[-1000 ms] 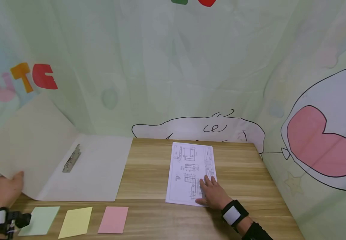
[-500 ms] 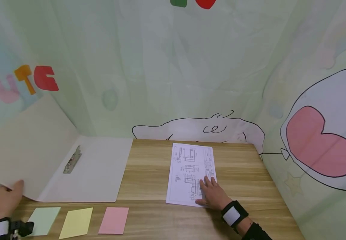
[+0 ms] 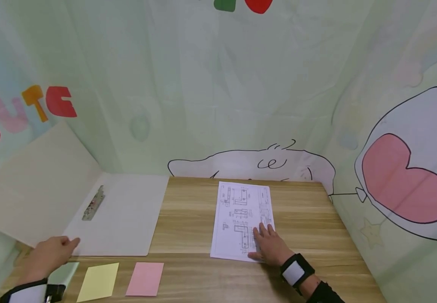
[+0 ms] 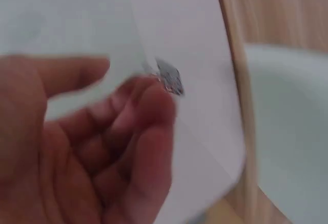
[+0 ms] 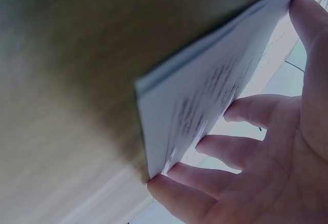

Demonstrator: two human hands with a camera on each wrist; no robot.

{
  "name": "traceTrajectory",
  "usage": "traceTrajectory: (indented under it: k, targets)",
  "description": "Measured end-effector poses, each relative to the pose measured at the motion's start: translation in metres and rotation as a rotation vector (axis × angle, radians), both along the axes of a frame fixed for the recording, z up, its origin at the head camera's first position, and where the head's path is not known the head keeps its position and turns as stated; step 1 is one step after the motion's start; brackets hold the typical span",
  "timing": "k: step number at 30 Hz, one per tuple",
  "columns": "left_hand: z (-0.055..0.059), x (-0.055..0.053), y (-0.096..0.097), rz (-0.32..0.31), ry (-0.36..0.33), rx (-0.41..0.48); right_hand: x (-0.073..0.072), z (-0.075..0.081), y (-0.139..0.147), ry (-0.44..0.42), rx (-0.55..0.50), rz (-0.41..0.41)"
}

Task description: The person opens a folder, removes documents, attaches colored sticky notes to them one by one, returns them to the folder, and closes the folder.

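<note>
A pale folder (image 3: 127, 223) lies spread at the left of the table, its cover (image 3: 44, 181) leaning up against the back curtain. A metal clip (image 3: 94, 204) sits inside near the fold. My left hand (image 3: 49, 256) is over the folder's lower front edge, holding nothing. In the left wrist view its fingers (image 4: 154, 106) bend loosely, the thumb apart from them. At the right, my right hand (image 3: 271, 246) rests with spread fingers on the lower right corner of a thin stack of papers (image 3: 237, 219) printed with technical drawings. The right wrist view shows the fingertips touching the top sheet (image 5: 205, 96).
Along the table's front are a green sticky-note pad (image 3: 64, 273), partly behind the left wrist, a yellow pad (image 3: 99, 281) and a pink pad (image 3: 144, 279). A printed curtain (image 3: 218, 92) closes off the back and sides of the wooden table (image 3: 188, 227).
My left hand has let go of the folder's cover and moved right to the folder's front edge. The cover stays propped up. My right hand keeps its place on the papers.
</note>
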State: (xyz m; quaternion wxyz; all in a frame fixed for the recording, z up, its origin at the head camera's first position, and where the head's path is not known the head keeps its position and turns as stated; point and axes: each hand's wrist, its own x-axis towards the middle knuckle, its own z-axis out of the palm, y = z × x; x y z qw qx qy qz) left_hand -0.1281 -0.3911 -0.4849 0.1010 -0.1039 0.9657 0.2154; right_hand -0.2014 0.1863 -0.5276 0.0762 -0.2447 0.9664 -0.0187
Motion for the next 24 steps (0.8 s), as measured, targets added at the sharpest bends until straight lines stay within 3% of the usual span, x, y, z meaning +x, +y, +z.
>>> traceTrajectory:
  k: [1, 4, 9, 13, 21, 24]
  targets:
    - [0.000, -0.002, 0.008, -0.068, 0.018, 0.020, 0.000, 0.001, 0.000, -0.002, -0.001, -0.001]
    - [0.000, -0.009, 0.036, -0.187, 0.065, 0.032, 0.000, 0.002, 0.000, -0.005, -0.008, 0.000]
    - [0.000, -0.013, 0.088, -0.291, 0.105, 0.033, 0.000, 0.001, 0.001, -0.010, -0.014, 0.006]
    - [-0.006, -0.013, 0.123, -0.375, 0.087, 0.054, -0.001, 0.000, 0.003, -0.013, -0.028, -0.004]
    - [-0.022, -0.007, 0.149, -0.566, 0.099, 0.041, -0.003, -0.002, 0.005, -0.024, -0.044, -0.004]
    - [-0.028, -0.007, 0.151, -0.578, 0.097, 0.032, -0.002, -0.004, 0.007, -0.040, -0.054, -0.009]
